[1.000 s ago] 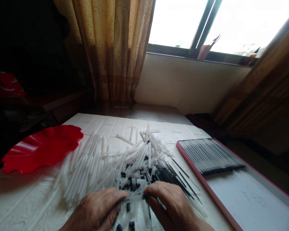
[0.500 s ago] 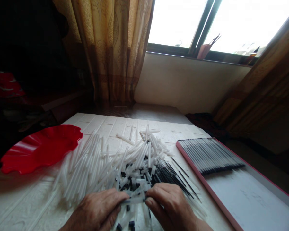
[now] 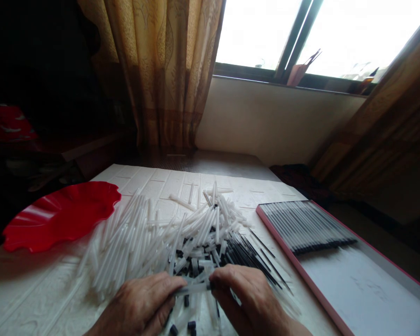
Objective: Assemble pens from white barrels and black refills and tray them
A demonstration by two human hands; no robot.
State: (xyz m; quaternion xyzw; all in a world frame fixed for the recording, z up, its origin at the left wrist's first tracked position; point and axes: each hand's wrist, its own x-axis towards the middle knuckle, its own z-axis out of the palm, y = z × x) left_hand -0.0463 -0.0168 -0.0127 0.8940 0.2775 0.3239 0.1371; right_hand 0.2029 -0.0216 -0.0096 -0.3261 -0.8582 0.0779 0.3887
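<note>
Between my two hands a short stretch of a clear plastic pen barrel point(image 3: 195, 289) lies level. My left hand point(image 3: 143, 298) pinches its left end, and the rest of it is hidden behind the fingers. At the other end, my right hand point(image 3: 250, 291) grips a small black plug point(image 3: 209, 283) that touches the barrel. Just past my fingers lies a heap of clear caps and black plugs point(image 3: 192, 261). Translucent pen barrels point(image 3: 126, 242) are piled to the left and behind it. Thin black refills point(image 3: 248, 254) fan out beyond my right hand.
To the right, a shallow pink-edged box point(image 3: 297, 256) holds a row of pens point(image 3: 308, 226) at its far end. A red scalloped plate point(image 3: 63, 214) sits at the left of the white brick-patterned table point(image 3: 24, 298). Behind are a curtain point(image 3: 164, 70) and a window.
My right fingers have shifted slightly and lifted a little, and the black plug at the barrel's right end shows more. My left hand has barely moved.
</note>
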